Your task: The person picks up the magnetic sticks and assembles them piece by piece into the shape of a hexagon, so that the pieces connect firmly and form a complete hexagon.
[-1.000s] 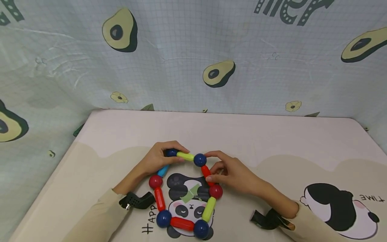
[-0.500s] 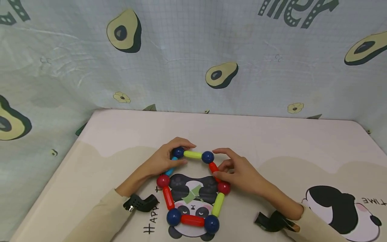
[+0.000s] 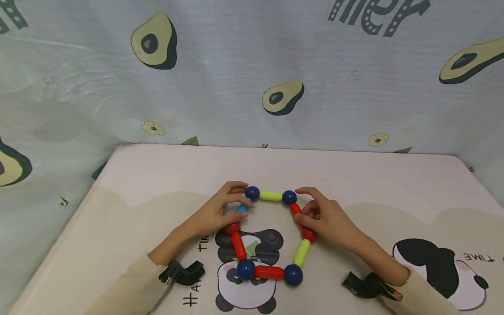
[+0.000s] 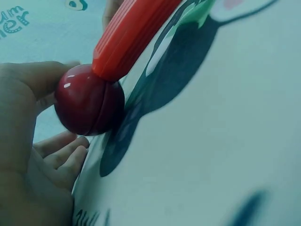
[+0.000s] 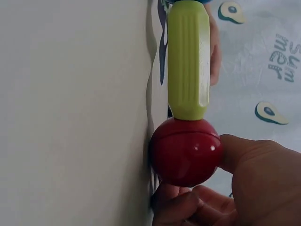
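Note:
Magnetic rods and balls form a six-sided ring on the table. At its far side a yellow-green rod (image 3: 271, 196) joins two dark blue balls. My left hand (image 3: 214, 214) pinches the light blue rod (image 3: 243, 207) at the upper left, its thumb beside a red ball (image 4: 87, 101). My right hand (image 3: 330, 216) grips the upper-right red rod (image 3: 295, 209), index fingertip by the far-right blue ball (image 3: 289, 197). Below that hand sits another red ball (image 5: 186, 153), joined to a second yellow-green rod (image 5: 189, 61). A red rod (image 3: 269, 272) closes the near side between two blue balls.
The pale table (image 3: 354, 175) carries a printed panda (image 3: 246, 291) under the ring and another printed animal (image 3: 433, 271) at right. Behind the far edge hangs an avocado-patterned cloth (image 3: 220, 52). Black wrist straps with cameras (image 3: 183, 273) sit on both forearms.
The whole ring has shifted right and slightly away over the printed panda, with both hands on it. My left hand has moved from the far-left blue ball down onto the light blue rod.

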